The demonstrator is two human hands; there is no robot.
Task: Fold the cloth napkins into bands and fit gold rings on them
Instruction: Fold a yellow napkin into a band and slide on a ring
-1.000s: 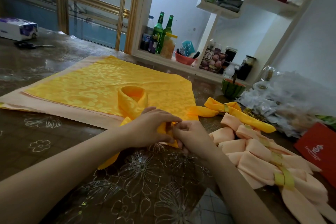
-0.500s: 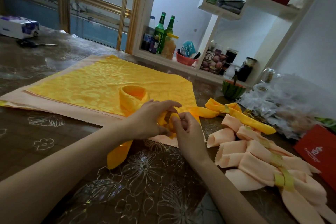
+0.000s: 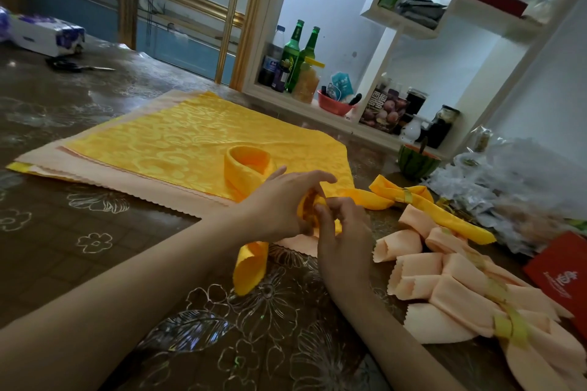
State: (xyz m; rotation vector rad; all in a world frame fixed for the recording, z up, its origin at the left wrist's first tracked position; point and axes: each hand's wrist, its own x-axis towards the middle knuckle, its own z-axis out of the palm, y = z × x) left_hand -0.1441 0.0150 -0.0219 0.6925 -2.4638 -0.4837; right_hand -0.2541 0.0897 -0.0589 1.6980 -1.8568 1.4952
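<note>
Gathering the yellow napkin [image 3: 251,267] where its two legs cross looks like the step in hand. The left hand [image 3: 282,206] curls round the bunched cloth and the right hand [image 3: 344,233] pinches it from the near side, just above the worktop [image 3: 95,247]. The napkin's loop rests on the flat napkin stack [image 3: 190,140], and one tail lies on the worktop toward the person. No ring shows between the fingers, so I cannot tell whether one is on.

To do this well, keep the crossing squeezed narrow, with both legs even. Then slide the ring up without letting the folds spring open. The cloth looks slippery, so the pinch should stay firm. The finished yellow napkin [image 3: 382,197] with its gold ring [image 3: 404,196] gives the pattern, as do the peach napkins [image 3: 460,282] near it.

The red box [image 3: 562,276] carries a gold emblem and a line too small to read. The jar label [image 3: 379,101] bears large pale letters set sideways, not legible. The labels on the green bottles [image 3: 293,51] are blurred.
</note>
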